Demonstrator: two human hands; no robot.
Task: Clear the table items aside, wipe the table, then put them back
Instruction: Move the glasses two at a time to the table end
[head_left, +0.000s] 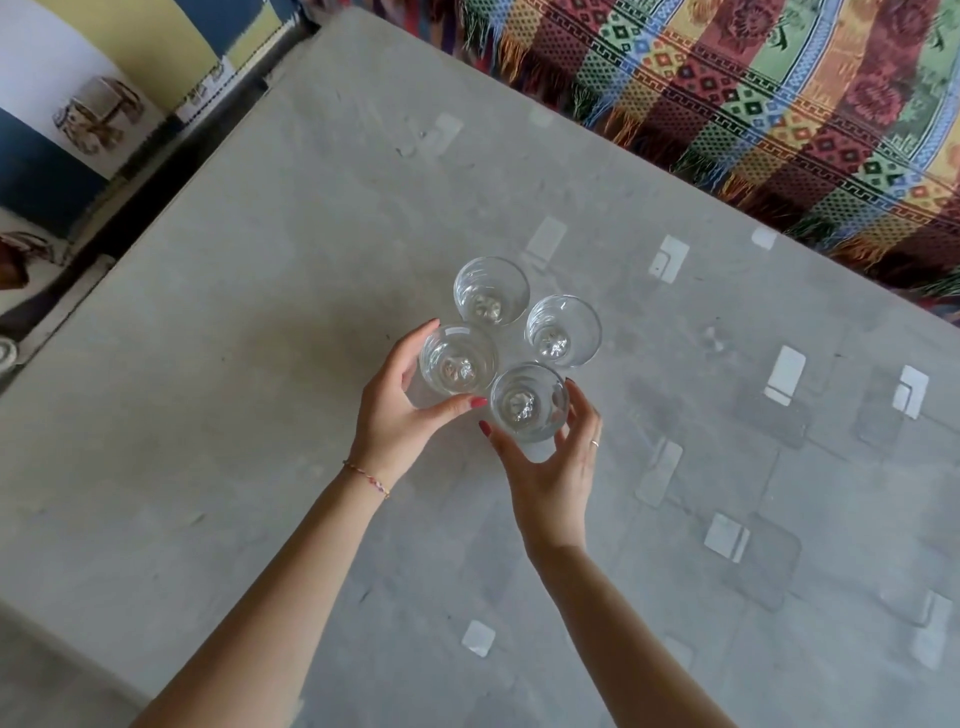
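Both forearms reach out over the grey table (260, 364), with a patterned fringed blanket (779, 104) beyond its far edge. Four clear glasses cluster mid-table, rims nearly touching. Left hand (400, 410) curls its thumb and fingers around the near-left glass (458, 358); right hand (550, 467) cups the nearest glass (529, 402) the same way. Far glass (491, 291) and right glass (563, 330) stand free. Packed this tightly, lifting either held glass at a tilt would likely clink a neighbour or tip it; smooth walls could also slip.
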